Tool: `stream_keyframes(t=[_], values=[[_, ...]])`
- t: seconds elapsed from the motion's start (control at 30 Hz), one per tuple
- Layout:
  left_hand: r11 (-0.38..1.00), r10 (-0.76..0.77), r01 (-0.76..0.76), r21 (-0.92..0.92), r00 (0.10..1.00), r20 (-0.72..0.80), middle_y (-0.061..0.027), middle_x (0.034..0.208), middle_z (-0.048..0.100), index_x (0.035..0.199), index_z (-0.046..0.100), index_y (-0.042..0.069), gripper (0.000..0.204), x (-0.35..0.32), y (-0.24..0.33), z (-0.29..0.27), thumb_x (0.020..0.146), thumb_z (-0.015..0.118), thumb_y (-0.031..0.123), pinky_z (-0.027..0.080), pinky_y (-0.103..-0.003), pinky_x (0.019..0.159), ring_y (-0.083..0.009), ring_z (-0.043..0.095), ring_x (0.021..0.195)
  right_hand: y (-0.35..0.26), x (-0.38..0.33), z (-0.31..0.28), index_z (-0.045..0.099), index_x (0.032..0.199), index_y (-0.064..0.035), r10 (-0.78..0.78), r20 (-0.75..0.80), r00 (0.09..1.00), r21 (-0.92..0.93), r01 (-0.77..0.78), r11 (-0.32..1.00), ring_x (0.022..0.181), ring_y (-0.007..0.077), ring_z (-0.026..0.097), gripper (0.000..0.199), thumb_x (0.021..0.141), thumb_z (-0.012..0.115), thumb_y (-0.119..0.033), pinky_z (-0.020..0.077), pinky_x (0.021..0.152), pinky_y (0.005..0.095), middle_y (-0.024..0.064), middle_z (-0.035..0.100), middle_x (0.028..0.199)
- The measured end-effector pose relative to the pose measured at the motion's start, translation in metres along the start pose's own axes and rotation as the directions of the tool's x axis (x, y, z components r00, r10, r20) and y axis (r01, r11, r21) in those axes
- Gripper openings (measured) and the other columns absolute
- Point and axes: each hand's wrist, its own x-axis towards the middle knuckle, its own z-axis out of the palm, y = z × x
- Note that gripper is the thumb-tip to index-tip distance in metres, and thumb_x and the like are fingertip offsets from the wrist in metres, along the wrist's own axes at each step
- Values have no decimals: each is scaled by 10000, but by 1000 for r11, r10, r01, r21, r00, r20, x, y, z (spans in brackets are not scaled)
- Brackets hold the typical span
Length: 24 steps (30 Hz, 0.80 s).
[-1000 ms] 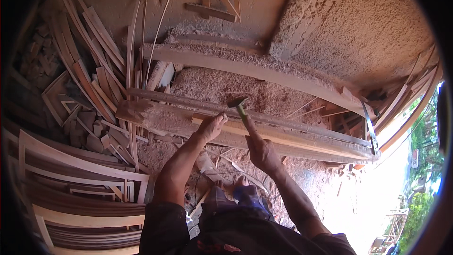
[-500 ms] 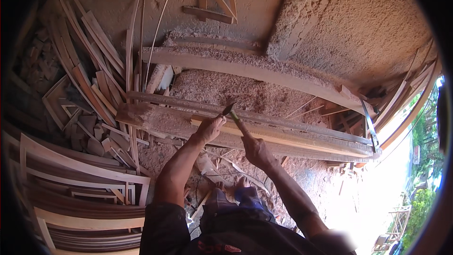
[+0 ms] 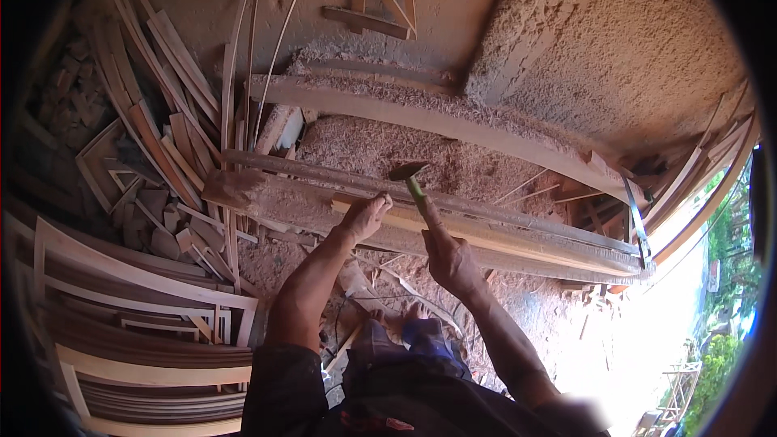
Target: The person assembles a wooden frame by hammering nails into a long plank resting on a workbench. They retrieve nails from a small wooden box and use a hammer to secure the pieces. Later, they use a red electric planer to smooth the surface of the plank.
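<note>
A long wooden beam [image 3: 486, 235] lies crosswise before the person, with the left hand [image 3: 366, 217] resting on its near-left part and the right hand [image 3: 450, 257] just right of it, holding a hammer [image 3: 411, 180] above the beam. Behind the beam lies sawdust [image 3: 388, 150], then a curved plank [image 3: 421, 113]. Offcuts [image 3: 162, 154] lie to the left, with curved frames [image 3: 146, 307] nearer the person.

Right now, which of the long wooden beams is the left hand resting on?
The pale plank nearest the person; the left hand presses its end. The sawdust-covered beam lies farther away, untouched.
</note>
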Motion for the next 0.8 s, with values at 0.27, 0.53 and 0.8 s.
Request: stream_keyframes(t=[0.27, 0.53, 0.8], values=[[990, 87, -92, 105, 995, 49, -173, 925, 688, 1060, 511, 87, 148, 23, 6, -7, 929, 563, 41, 540, -461, 684, -394, 672, 881, 17, -16, -5, 205, 1567, -210, -23, -11, 1000, 22, 23, 999, 636, 437, 649, 695, 968, 535, -82, 448, 526, 502, 270, 624, 723], [995, -16, 4, 101, 993, 118, -187, 944, 688, 1229, 507, 92, 329, 27, 16, -15, 915, 592, 42, 559, -452, 688, -379, 688, 849, 35, -20, 10, 246, 1554, -203, 67, 63, 996, -52, -64, 997, 673, 442, 648, 681, 958, 554, -83, 478, 547, 492, 263, 640, 795], [961, 182, -187, 203, 982, 44, -212, 848, 675, 1254, 509, 104, 358, 16, 7, -14, 911, 607, 74, 547, -481, 652, -406, 675, 790, -27, -18, -18, 235, 1556, -202, -357, -396, 846, -104, 345, 933, 598, 355, 651, 723, 928, 572, -78, 497, 488, 473, 201, 661, 837]])
